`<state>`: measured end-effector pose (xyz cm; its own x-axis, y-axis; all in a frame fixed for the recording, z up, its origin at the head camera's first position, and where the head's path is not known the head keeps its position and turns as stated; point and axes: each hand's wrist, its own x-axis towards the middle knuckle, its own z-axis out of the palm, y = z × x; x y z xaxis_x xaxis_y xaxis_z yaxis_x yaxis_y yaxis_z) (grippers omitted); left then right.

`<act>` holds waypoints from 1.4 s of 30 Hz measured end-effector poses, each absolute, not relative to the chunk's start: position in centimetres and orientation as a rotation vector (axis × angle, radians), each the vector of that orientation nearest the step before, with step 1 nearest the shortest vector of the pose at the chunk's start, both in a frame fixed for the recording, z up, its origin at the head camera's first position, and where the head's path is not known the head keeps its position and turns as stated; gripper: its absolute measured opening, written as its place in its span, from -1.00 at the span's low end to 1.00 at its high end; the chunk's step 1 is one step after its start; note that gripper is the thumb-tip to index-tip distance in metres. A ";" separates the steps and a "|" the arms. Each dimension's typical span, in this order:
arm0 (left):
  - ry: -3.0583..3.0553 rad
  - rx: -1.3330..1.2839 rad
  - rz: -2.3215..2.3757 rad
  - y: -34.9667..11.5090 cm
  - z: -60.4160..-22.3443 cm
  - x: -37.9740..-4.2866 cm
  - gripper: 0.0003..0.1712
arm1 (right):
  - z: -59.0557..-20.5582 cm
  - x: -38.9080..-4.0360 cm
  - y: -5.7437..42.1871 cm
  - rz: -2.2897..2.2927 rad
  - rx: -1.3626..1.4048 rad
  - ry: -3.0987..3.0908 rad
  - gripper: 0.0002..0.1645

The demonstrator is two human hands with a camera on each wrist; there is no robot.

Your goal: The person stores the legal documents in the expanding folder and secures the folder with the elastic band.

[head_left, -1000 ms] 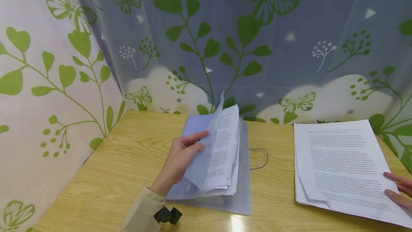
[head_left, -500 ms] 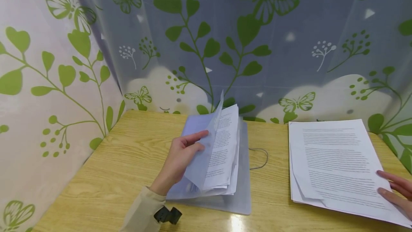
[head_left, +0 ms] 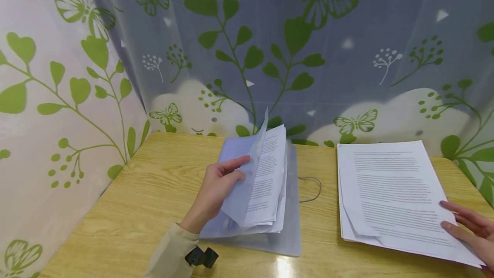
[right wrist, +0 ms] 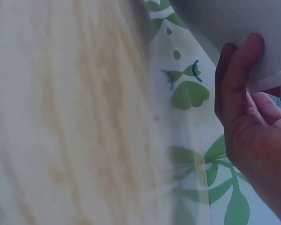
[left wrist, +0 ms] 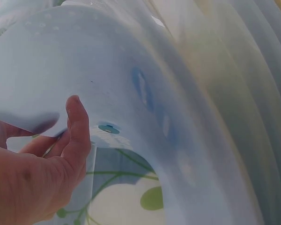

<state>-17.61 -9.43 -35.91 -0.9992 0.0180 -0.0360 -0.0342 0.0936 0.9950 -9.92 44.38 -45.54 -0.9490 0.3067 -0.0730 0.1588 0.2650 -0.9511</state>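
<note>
In the head view my left hand point(head_left: 216, 188) holds up the translucent bluish cover of a plastic folder point(head_left: 294, 209), which lies on the table. The cover curves past the fingers point(left wrist: 78, 122) in the left wrist view. Inside the folder, a thick bundle of printed sheets point(head_left: 266, 175) leans with its pages slightly fanned. To the right, my right hand point(head_left: 472, 231) grips a stack of printed paper point(head_left: 393, 192) by its right edge. Curled fingers point(right wrist: 236, 82) support that stack from below in the right wrist view. The top sheet's lower left corner is creased.
A thin grey elastic cord point(head_left: 320, 190) loops out from the folder's right side onto the wooden table point(head_left: 131, 209). Patterned curtains point(head_left: 339, 67) with leaves and butterflies enclose the table's back and left sides. A black device point(head_left: 201, 257) sits at the left wrist.
My right hand has moved steadily left with the paper stack, bringing it closer to the folder. The left hand and the folder cover have stayed in place.
</note>
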 end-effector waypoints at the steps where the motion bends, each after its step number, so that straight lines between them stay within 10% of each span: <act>1: 2.293 -0.017 2.091 -9.4 -35.9 -17.6 -0.52 | -45.5 -10.0 44.3 1.810 -0.447 -2.377 -0.33; 42: 2.288 -0.038 2.106 -9.4 -35.7 -17.6 -0.54 | -43.1 -12.4 38.1 2.018 -0.426 -2.505 -0.52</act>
